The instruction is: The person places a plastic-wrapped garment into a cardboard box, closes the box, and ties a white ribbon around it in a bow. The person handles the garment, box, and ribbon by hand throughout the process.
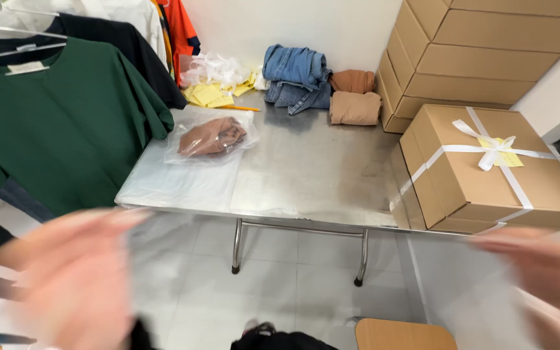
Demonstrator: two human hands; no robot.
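From the head view, both hands are sweeping through the lower part of the frame, heavily blurred. The left hand (76, 279) is hanging low on the left, fingers apparently spread and flat, with nothing solid showing in it. The right hand (542, 266) is reaching in from the lower right, and a thin, see-through plastic sheet or bag (468, 291) seems to be trailing beneath it; whether that hand is pinching the film or only passing over it, I cannot tell through the blur.

The film, as far as it shows, is drooping in front of the steel surface (312, 175), below its near edge and under the ribboned cardboard box (481, 168). It is looking very light, limp and slick, so it would likely slip from flat fingers and is best pinched at an edge or corner.

On the surface, another clear bag with a folded brown garment (212, 137) is lying at the left, on flat plastic sheets (176, 181). It is soft and slumping, probably easiest lifted from beneath. Folded jeans (296, 78) and tan folded cloths (354, 97) are sitting at the back, beside stacked plain boxes (474, 52). A green shirt (53, 129) is hanging at the far left.
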